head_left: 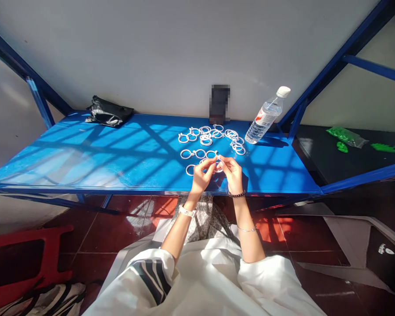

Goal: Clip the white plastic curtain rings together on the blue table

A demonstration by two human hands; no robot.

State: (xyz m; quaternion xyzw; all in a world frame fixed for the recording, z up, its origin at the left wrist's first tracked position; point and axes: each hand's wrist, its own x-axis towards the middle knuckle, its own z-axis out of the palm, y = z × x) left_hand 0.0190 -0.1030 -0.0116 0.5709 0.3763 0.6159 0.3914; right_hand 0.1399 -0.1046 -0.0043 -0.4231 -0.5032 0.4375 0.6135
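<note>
Above the front edge of the blue table, my left hand (202, 176) and my right hand (232, 174) meet with their fingertips pinched together. Between them is a white curtain ring (219, 170), partly covered by my fingers; both hands grip it near its small top knob. Just beyond my hands, more white rings (200, 153) lie flat in a loose row, and one ring (190, 170) sits beside my left hand. Farther back, several white rings (206, 140) lie in an overlapping cluster on the table.
A water bottle (265, 117) with a white cap stands to the right of the rings. Against the back wall is a dark pixelated object (219, 104). A black plastic bag (110, 111) lies at the back left. Green items in a clear bag (347, 136) rest on the dark surface at right.
</note>
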